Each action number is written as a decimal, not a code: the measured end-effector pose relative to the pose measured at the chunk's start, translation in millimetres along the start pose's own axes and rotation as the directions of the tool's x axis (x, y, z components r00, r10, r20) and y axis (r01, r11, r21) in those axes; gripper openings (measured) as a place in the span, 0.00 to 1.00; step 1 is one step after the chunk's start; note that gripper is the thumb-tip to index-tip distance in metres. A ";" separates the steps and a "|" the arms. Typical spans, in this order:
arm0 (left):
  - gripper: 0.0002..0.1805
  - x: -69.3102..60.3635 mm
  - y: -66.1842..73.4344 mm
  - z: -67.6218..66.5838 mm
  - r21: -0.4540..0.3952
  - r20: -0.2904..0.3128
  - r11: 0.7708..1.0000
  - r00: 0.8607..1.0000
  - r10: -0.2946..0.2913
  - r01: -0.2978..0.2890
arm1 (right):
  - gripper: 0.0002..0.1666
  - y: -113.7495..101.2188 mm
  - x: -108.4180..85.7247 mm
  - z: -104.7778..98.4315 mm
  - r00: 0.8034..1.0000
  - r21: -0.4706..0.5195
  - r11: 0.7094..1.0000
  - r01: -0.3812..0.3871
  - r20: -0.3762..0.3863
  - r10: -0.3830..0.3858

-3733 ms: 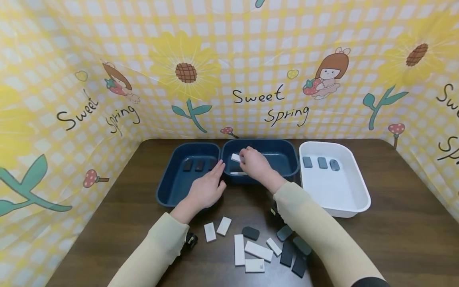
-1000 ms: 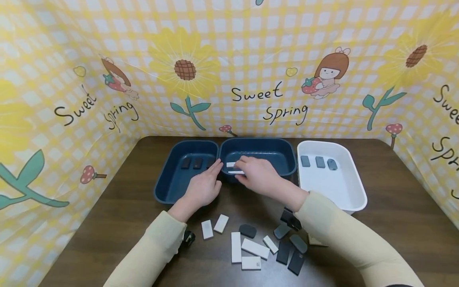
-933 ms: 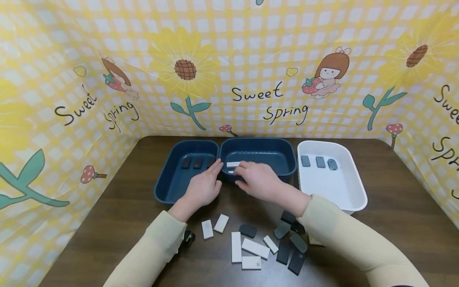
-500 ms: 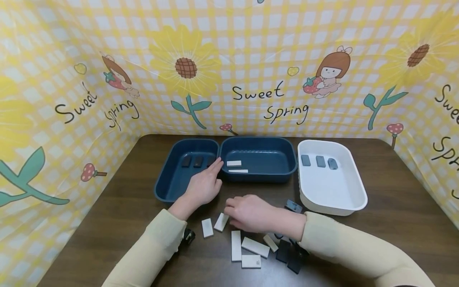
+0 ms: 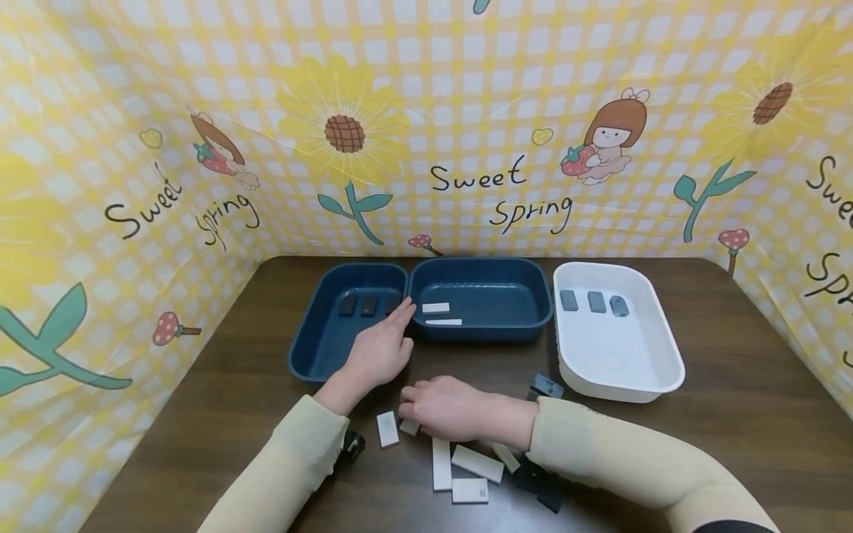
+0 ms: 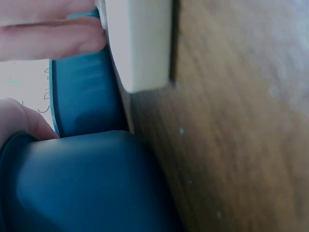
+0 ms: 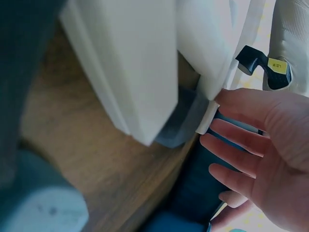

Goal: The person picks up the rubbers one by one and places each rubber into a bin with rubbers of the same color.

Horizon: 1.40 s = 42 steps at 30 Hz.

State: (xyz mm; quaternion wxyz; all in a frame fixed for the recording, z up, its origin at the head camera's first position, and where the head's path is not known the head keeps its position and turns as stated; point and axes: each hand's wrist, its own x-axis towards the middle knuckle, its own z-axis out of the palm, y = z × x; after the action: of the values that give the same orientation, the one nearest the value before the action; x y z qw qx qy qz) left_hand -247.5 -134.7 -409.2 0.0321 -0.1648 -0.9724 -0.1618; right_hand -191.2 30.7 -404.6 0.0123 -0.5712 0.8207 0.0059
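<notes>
My left hand (image 5: 380, 352) rests on the rim of the left dark blue bin (image 5: 300, 355), fingers straight toward the seam with the middle bin. In the left wrist view its fingers (image 6: 72, 38) lie beyond a large, close white block (image 6: 140, 43). My right hand (image 5: 445, 409) is low over the table, thumb and fingertips at a small white block (image 5: 409, 427) that it partly hides. From the right wrist, the thumb and index finger appear to pinch that white block (image 7: 207, 117). Another white block (image 5: 387, 429) lies just left of it.
The middle blue bin (image 5: 480, 333) holds two white blocks (image 5: 436, 308). Three dark blocks (image 5: 369, 305) sit in the left bin, partly covered. Three grey-blue blocks (image 5: 596, 301) lie in the white bin (image 5: 620, 355). Several white and dark blocks (image 5: 477, 463) lie near and under the right forearm.
My right hand has left the white blocks in the middle bin, one now lying flat there, and come down toward the table to a small white block. My left hand has stayed in place.
</notes>
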 end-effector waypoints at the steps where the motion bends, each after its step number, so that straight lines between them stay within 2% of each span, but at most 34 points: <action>1: 0.29 -0.2 0.2 0.0 0.001 0.000 1.000 1.000 0.001 -0.001 | 0.16 0.0 0.7 0.8 1.000 -0.011 1.000 0.004 0.002 -0.004; 8: 0.29 -0.2 0.9 -0.9 0.001 -0.004 1.000 1.000 0.001 -0.001 | 0.15 1.1 2.9 2.6 1.000 -0.032 0.999 -0.004 -0.006 0.004; 13: 0.29 -0.8 1.4 -0.8 -0.001 -0.004 1.000 1.000 0.000 0.000 | 0.16 0.1 4.3 2.0 1.000 0.000 1.000 -0.018 0.023 0.018; 22: 0.29 -1.6 0.5 2.9 -0.014 0.002 1.000 1.000 0.000 0.000 | 0.13 -2.4 3.2 0.4 0.999 -0.023 0.999 -0.022 0.048 0.023; 32: 0.30 -0.8 0.7 -0.2 -0.004 0.006 1.000 1.000 -0.007 0.007 | 0.14 10.1 -18.3 -20.8 0.994 -0.064 0.992 -0.106 0.020 0.107; 42: 0.30 -0.5 0.5 -1.7 -0.019 0.011 1.000 1.000 0.003 -0.002 | 0.13 40.4 -43.5 -41.8 0.974 -0.012 0.977 -0.211 -0.083 0.209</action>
State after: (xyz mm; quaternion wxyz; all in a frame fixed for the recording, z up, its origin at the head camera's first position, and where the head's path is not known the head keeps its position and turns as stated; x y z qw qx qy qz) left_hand -246.9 -134.9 -407.4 0.0254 -0.1672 -0.9708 -0.1699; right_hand -214.6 84.5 -361.8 -0.0276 -0.4811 0.8762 -0.0077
